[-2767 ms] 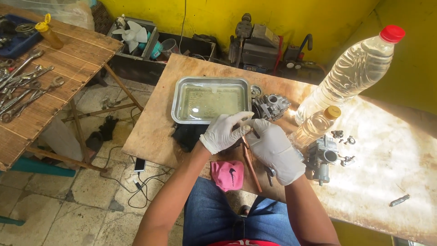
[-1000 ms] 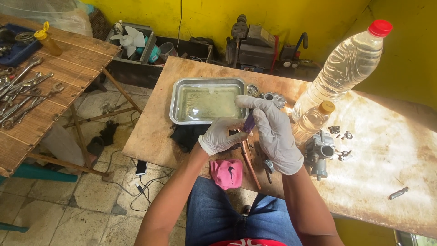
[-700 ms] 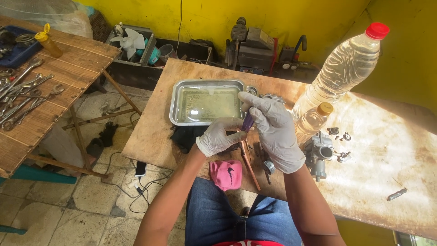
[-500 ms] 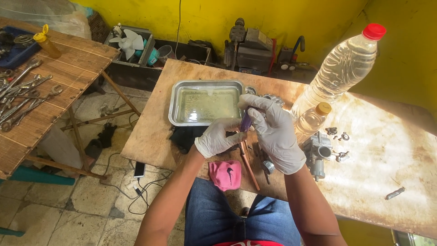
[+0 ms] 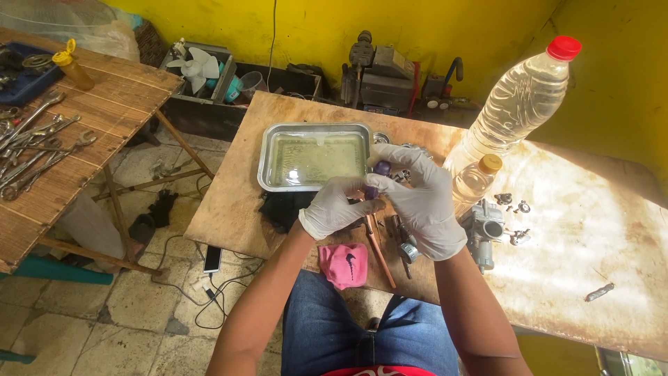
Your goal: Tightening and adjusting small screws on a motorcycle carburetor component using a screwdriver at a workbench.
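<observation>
Purple small part (image 5: 376, 177) pinched between my left hand (image 5: 332, 212) and right hand (image 5: 424, 202) fingers, just beside metal tray (image 5: 268, 163); mid-cleaning, steady grip needed next.

White-gloved left hand (image 5: 334, 212) and right hand (image 5: 424, 202), purple part (image 5: 381, 168), silver tray (image 5: 268, 174), pink cloth (image 5: 344, 264), red-capped bottle (image 5: 515, 104).

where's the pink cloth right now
In the head view, the pink cloth lies at the table's near edge, just below the left hand.
</observation>
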